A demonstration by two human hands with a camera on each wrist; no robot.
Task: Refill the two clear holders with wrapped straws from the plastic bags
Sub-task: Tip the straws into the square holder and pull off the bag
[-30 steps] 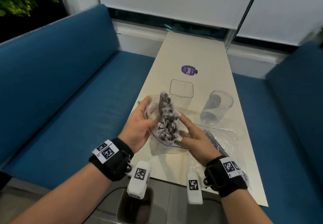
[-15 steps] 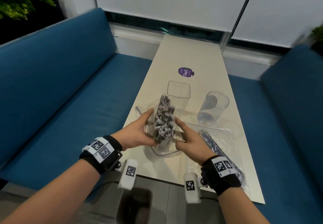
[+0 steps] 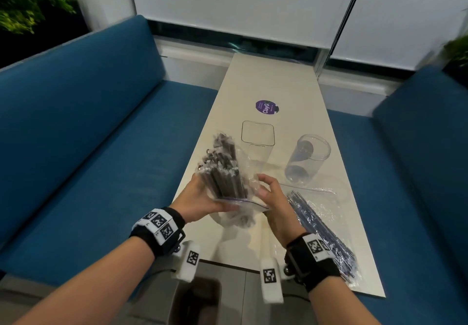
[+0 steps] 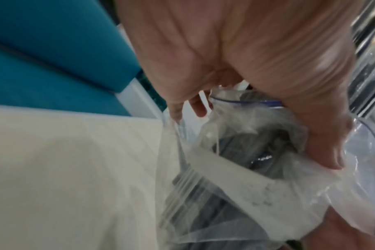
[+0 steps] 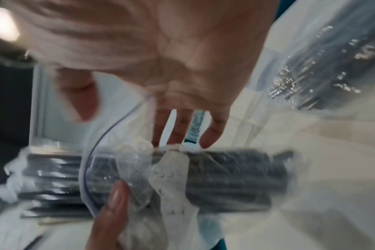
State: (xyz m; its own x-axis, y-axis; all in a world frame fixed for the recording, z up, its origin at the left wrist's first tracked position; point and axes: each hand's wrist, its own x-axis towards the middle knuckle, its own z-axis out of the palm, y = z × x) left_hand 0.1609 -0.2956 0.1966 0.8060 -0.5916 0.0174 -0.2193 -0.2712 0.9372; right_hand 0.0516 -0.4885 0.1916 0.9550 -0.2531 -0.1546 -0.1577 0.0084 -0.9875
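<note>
My left hand (image 3: 200, 198) grips a bundle of dark wrapped straws (image 3: 225, 172) above the table's near left part. Its thumb (image 4: 323, 152) presses the straws through the plastic. The straws stick up and away out of the mouth of a clear zip bag (image 3: 243, 201), which hangs low around the bundle (image 5: 225, 177). My right hand (image 3: 273, 198) is beside it, its relaxed fingers (image 5: 176, 135) touching the bag's crumpled plastic and its thumb held apart. A square clear holder (image 3: 259, 152) and a round clear holder (image 3: 307, 160) stand just beyond, both with no straws in them.
A second clear bag of thin wrapped straws (image 3: 321, 223) lies on the narrow cream table (image 3: 273, 83) at my right. A purple sticker (image 3: 266, 107) is farther up the table. Blue benches (image 3: 88, 147) run along both sides.
The bundle has tipped its top away from me and stands further out of the bag. My right hand has gone from pressing the bundle to touching the bag's plastic.
</note>
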